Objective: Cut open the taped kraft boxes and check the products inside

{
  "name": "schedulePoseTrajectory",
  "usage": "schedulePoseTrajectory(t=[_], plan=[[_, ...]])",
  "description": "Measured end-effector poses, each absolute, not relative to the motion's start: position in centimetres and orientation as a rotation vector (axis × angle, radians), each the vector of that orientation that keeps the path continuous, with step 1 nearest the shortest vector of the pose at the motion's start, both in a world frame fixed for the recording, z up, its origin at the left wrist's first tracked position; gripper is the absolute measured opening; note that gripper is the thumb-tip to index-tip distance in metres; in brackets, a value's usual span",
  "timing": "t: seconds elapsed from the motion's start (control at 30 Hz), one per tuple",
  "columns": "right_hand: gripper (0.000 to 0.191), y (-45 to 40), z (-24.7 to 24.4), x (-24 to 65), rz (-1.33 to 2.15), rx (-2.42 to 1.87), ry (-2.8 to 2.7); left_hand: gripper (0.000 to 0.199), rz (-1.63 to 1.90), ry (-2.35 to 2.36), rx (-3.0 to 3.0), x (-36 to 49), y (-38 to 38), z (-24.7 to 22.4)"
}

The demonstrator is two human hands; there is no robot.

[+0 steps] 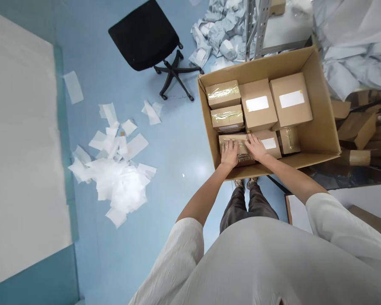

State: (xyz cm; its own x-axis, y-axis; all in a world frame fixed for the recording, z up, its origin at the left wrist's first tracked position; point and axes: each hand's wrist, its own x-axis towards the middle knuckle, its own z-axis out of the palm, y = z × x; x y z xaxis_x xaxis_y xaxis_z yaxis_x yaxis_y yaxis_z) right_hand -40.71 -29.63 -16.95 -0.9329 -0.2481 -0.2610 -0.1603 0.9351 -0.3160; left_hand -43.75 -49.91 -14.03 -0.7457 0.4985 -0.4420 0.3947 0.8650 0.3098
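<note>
A large open carton (328,110) stands before me with several smaller taped boxes packed in it. At its near left corner, both my hands are on one small cardboard box (241,143) with shiny tape. My left hand (229,153) grips its left part, fingers bent over the top. At its right end, my right hand (256,146) holds the edge, close to a box with a white label (269,143). Two larger labelled boxes, a middle one (257,116) and a right one (292,114), sit behind. The undersides of the held box and my thumbs are mostly hidden.
White paper sheets (120,182) lie scattered on the blue floor to the left. Beyond them stands a black swivel chair (144,36). Grey plastic parcels (222,34) are heaped by a metal rack post (262,27). More cardboard boxes (357,129) are piled at the right.
</note>
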Motion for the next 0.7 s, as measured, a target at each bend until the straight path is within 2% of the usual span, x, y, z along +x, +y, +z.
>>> schedulePoseTrajectory(t=[0.1,0.23,0.53,0.7], plan=[[0.063,-28.3,-14.0,-39.5,-0.429,-0.249,2.854,0.114,0.207,2.498,0.779,-45.0,-49.6,-12.4],[0.064,-26.0,-9.4,-37.4,-0.405,-0.151,2.933,0.122,0.159,2.514,0.973,-46.9,-48.5,-9.1],[0.061,-21.9,0.9,-28.9,-0.260,0.272,3.145,0.107,0.286,2.459,1.496,-46.5,-41.8,1.1],[0.064,-21.8,4.1,-20.9,-0.387,0.691,3.190,0.108,0.337,2.307,1.766,-43.1,-37.5,5.3]])
